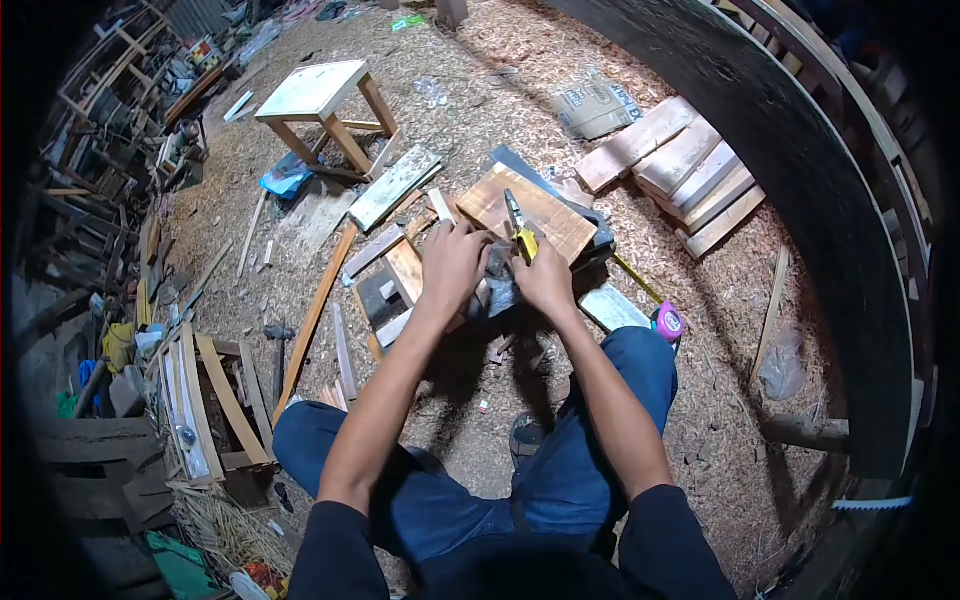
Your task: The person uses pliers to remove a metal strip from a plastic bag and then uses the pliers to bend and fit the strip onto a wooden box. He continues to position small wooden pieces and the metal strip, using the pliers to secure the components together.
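Note:
My right hand [545, 275] is closed round a yellow-handled tool [526, 240] with a slim grey metal tip pointing away from me. The tip lies over a flat wooden board [548, 215] that rests in front of my hands. Close beside it, my left hand [455, 262] has its fingers bent and pressed together; what they hold is hidden. A crumpled clear plastic bag [502, 296] shows between and below the two hands. Left of my left hand are wooden pieces [404, 270] around a dark block.
A small white-topped stool [315, 90] stands at far left. Stacked planks [690, 165] lie at right, near a printed sack [597, 105]. A pink tape measure [667, 321] sits by my knee, its yellow blade pulled out. A hammer [278, 335] and wooden frame [215, 400] lie left.

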`<state>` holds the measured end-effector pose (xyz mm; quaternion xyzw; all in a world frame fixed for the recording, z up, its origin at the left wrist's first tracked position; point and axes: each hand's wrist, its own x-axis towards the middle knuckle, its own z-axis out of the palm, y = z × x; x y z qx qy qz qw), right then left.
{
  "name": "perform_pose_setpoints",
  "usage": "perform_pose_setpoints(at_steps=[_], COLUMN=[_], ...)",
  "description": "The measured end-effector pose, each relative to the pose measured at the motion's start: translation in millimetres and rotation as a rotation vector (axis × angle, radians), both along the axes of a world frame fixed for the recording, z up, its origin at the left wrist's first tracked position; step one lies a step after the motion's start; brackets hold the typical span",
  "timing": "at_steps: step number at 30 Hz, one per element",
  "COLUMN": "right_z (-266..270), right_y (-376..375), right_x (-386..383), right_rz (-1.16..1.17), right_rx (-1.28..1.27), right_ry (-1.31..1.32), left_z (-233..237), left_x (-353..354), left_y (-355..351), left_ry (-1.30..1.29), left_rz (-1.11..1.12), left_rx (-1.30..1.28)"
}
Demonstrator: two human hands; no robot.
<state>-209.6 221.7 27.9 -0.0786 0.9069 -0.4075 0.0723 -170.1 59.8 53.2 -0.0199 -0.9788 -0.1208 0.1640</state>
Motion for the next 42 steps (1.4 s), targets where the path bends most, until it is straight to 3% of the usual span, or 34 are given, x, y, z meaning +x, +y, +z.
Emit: perform_pose_setpoints(at_steps=[6, 8, 12, 14, 20, 24, 26, 29, 33, 37, 42], right_z=[-3.8, -11.2, -16.8, -21.5, -20.1, -45.2, -54.7, -59.1, -29.4, -12.7, 10.0], right_y=[1.2, -1.2, -7.8, -10.2, -17.2, -21.4, -23.8, -27.6, -26.2, -26.3, -24.3], right_x=[-5.0, -5.4, -5.8, -6.3, -0.6, -8.4, -14.5, -15.6, -4.9, 4.3, 9.8], right_rz=[-0.047, -0.035, -0.025, -0.027, -0.069, -0.09, -0.085, -0.112, -0.068, 0.042, 0.032], right_rx=[-0.031, -0.02, -0.011, -0.008, -0.069, -0.261, -0.357, -0.455, -0.408, -0.423, -0.434], right_ry=[-0.079, -0.109, -0.15, -0.142, -0.098, -0.125, -0.205, -0.08, -0.193, -0.036, -0.145], left_z=[-46.7, -44.8, -56.0, -64.8, -12.7, 22.5, 30.9, 33.9, 37.7, 40.5, 41.2], left_x=[-47.3, -51.7, -48.0, -51.7, -50.6, -45.2, -41.3, -34.9, -19.8, -10.0, -4.6], left_y=[1.2, 5.7, 3.0, -7.3, -15.6, -15.2, -17.5, -27.5, -25.5, -22.5, -20.6], left_ry=[-0.17, -0.423, -0.434, -0.391, -0.433, -0.537, -0.522, -0.438, -0.394, -0.402, -0.326], left_rz=[-0.011, 0.056, 0.121, 0.099, 0.149, 0.157, 0.193, 0.107, 0.174, 0.206, 0.194], left_rx=[-0.247, -0.136, 0.011, 0.292, 0.561, 0.772, 0.702, 0.337, 0.104, 0.14, 0.2])
